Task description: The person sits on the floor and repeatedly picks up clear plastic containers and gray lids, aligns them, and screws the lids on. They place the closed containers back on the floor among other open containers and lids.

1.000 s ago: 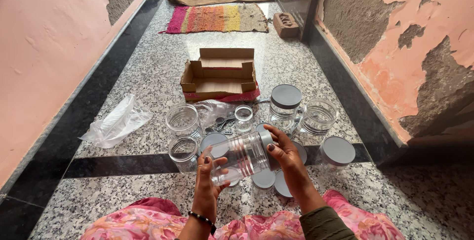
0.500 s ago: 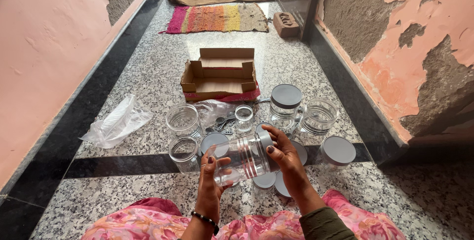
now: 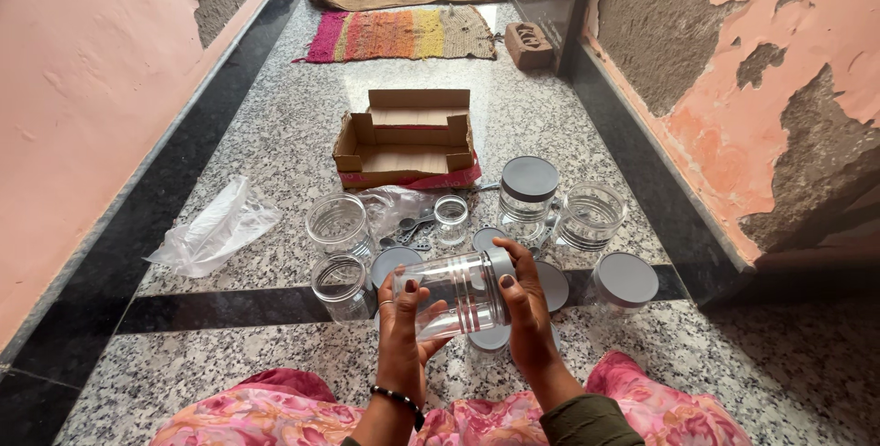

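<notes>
Clear plastic is what both hands are wrapped around: a see-through jar (image 3: 458,295) is held on its side, above the floor (image 3: 275,162) and in front of the knees. The left hand (image 3: 403,327) cups the jar's base end from below, its grip closed on the jar with the thumb laid over the top. The right hand (image 3: 527,304) is closed over the jar's mouth end, where a grey lid (image 3: 501,267) sits; whether that lid is screwed down cannot be told.

Speckled granite floor with a dark band across it carries everything else. Just beyond the hands, two open jars (image 3: 339,221) stand one behind the other on the left, and a small open jar (image 3: 450,217) stands near the middle beside some metal spoons (image 3: 412,226). A lidded jar (image 3: 528,191) and a ribbed open jar (image 3: 591,215) stand to the right, with another capped jar (image 3: 625,281) nearer the right knee. Loose grey lids (image 3: 394,263) lie flat under and around the held jar. An open cardboard box (image 3: 406,139) lies farther off, a crumpled plastic bag (image 3: 215,231) is seen to the left, and a striped mat (image 3: 399,33) lies beyond the box.
</notes>
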